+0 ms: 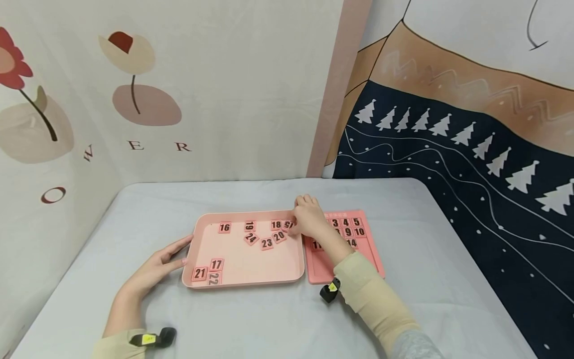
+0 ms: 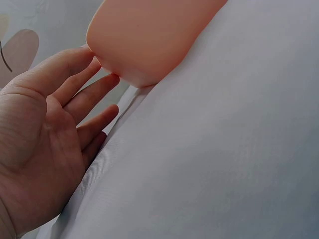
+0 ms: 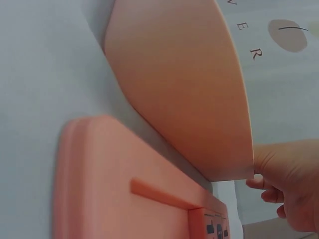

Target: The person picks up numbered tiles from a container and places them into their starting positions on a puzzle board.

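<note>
A light pink tray (image 1: 251, 267) holds several loose number tiles, among them 16 (image 1: 224, 228), 23 (image 1: 266, 243) and 21 (image 1: 199, 273). My left hand (image 1: 154, 267) touches the tray's left rim with fingers extended. In the left wrist view, the left fingertips (image 2: 115, 78) meet the tray's corner. Over the tray's far right corner, my right hand (image 1: 309, 218) has its thumb on the tile marked 15 (image 1: 288, 225). In the right wrist view, the tray wall hides the thumb, while other fingers (image 3: 272, 195) curl outside; I cannot tell whether the tile is pinched.
Right beside the tray lies a darker pink number board (image 1: 371, 254), with several tiles in its upper rows and the right forearm across it. Both stand on a white cloth-covered table (image 1: 430, 294). Printed curtains (image 1: 251, 99) hang behind.
</note>
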A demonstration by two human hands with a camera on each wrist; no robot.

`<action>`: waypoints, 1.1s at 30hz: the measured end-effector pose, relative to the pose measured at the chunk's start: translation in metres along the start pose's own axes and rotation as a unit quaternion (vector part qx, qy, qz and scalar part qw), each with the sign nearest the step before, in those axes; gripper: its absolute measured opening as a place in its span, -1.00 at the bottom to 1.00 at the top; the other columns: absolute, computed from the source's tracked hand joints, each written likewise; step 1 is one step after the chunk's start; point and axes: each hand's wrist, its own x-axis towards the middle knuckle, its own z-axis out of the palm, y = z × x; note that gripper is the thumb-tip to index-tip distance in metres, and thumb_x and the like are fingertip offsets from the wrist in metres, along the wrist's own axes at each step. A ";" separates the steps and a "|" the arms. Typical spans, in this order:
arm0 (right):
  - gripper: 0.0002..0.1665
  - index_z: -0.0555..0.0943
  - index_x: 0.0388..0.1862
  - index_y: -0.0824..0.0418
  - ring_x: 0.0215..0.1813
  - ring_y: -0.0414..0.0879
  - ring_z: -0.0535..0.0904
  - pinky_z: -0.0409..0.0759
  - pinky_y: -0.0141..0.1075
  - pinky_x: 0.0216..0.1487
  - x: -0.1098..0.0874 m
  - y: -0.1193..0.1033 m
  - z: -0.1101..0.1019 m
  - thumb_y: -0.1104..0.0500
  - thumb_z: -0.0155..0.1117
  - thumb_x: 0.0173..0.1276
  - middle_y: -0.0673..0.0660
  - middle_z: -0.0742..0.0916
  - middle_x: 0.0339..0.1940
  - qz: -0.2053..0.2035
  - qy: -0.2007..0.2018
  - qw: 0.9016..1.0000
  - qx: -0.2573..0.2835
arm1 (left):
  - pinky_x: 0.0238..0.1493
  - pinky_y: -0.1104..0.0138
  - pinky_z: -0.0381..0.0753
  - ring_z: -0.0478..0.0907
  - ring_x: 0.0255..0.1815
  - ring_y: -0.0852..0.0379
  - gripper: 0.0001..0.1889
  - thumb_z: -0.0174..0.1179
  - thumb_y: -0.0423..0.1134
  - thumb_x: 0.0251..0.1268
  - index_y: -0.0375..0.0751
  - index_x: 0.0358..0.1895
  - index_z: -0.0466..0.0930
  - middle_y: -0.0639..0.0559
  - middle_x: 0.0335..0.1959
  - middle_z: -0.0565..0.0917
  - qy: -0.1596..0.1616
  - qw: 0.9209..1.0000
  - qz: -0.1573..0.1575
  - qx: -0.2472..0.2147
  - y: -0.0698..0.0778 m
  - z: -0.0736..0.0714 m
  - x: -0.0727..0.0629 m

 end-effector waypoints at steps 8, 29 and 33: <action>-0.57 0.63 -0.55 0.02 -0.09 -0.05 0.27 0.28 -0.19 0.00 -0.010 0.002 0.003 -0.27 0.51 -0.04 0.05 0.50 -0.12 -0.014 0.058 0.998 0.027 | 0.15 0.73 0.09 0.08 0.31 0.58 -0.38 0.13 -0.33 0.38 -0.27 0.45 0.16 -0.14 0.48 0.16 0.002 1.000 0.005 0.003 -0.004 -0.002 0.001; -0.63 0.67 -0.57 0.11 -0.01 0.05 0.30 0.29 -0.10 -0.04 -0.074 0.016 -0.013 -0.13 0.58 -0.07 0.09 0.52 -0.08 0.098 0.175 0.973 0.111 | 0.15 0.73 0.08 0.08 0.30 0.57 -0.37 0.14 -0.30 0.37 -0.26 0.46 0.15 -0.20 0.48 0.12 0.001 1.000 -0.003 0.002 0.000 -0.001 0.000; -0.62 0.68 -0.56 0.17 -0.02 0.09 0.31 0.26 -0.06 0.02 -0.091 0.026 -0.015 -0.08 0.59 -0.06 0.14 0.53 -0.08 0.136 0.188 0.964 0.128 | 0.14 0.73 0.09 0.08 0.30 0.57 -0.37 0.14 -0.31 0.37 -0.26 0.46 0.15 -0.19 0.48 0.13 0.001 1.000 -0.003 -0.001 -0.001 0.000 0.001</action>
